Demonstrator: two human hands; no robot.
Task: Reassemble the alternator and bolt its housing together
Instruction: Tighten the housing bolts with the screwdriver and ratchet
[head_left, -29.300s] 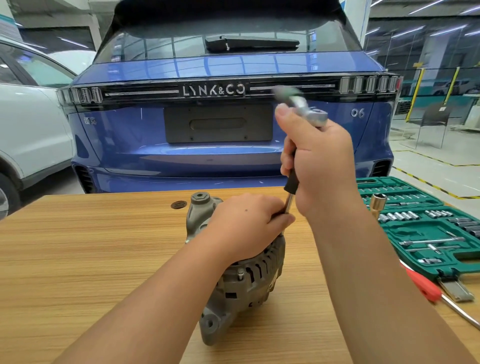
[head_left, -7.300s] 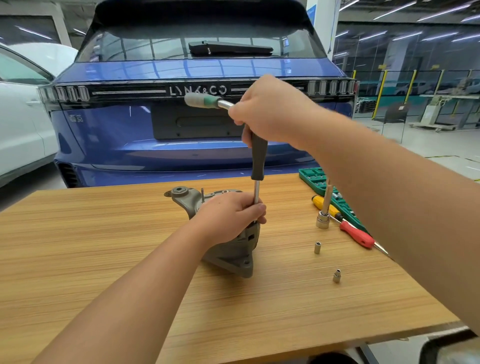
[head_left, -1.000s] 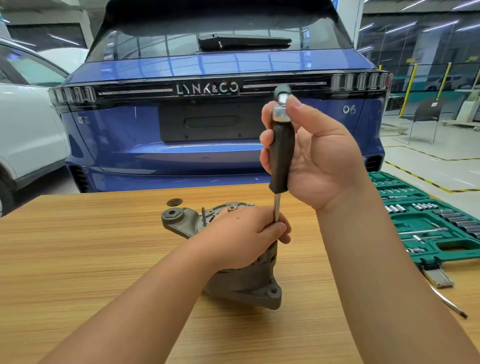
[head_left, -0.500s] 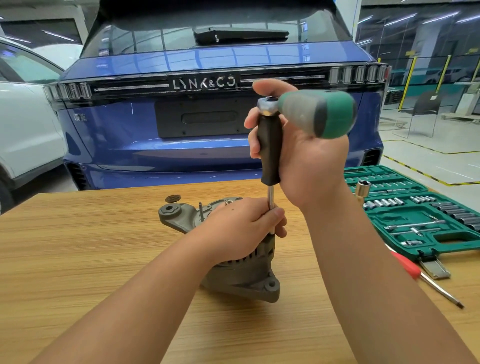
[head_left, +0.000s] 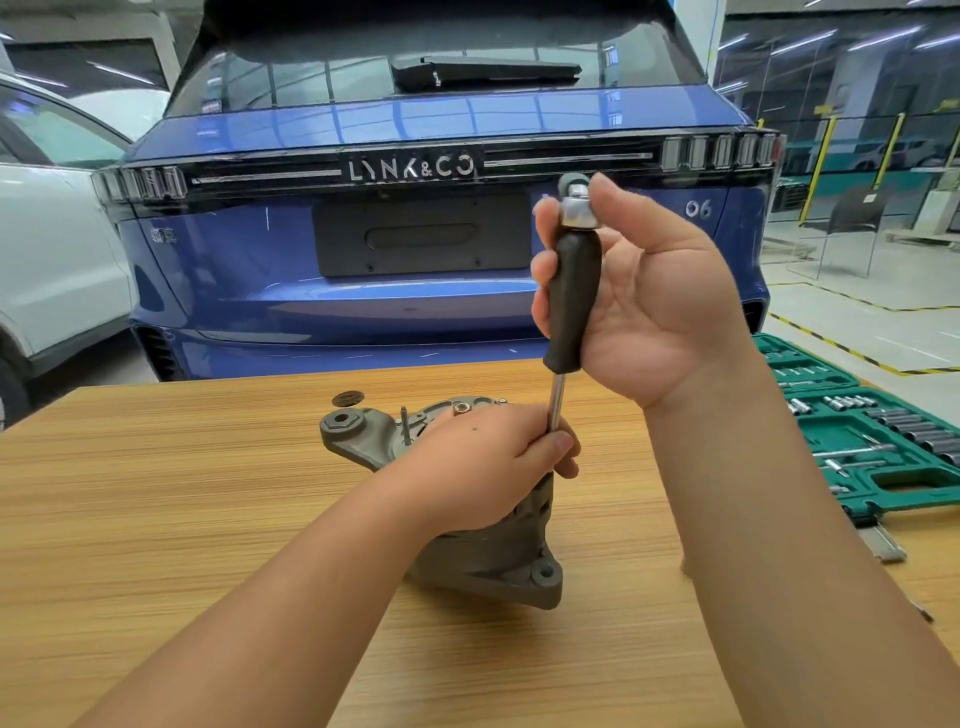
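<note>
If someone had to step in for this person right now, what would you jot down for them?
Left hand: rests on the alternator and pinches the driver's metal shaft, steadying it.
Right hand: grips the black handle of the driver, held upright; a ratchet head sits on its top.
Alternator stands on the table; socket case lies open to the right.
Done: housing halves are together, driver is down at the housing edge; its tip is hidden by the hand.
Left: finish tightening this bolt, then check the others; how many are in cannot be seen.
</note>
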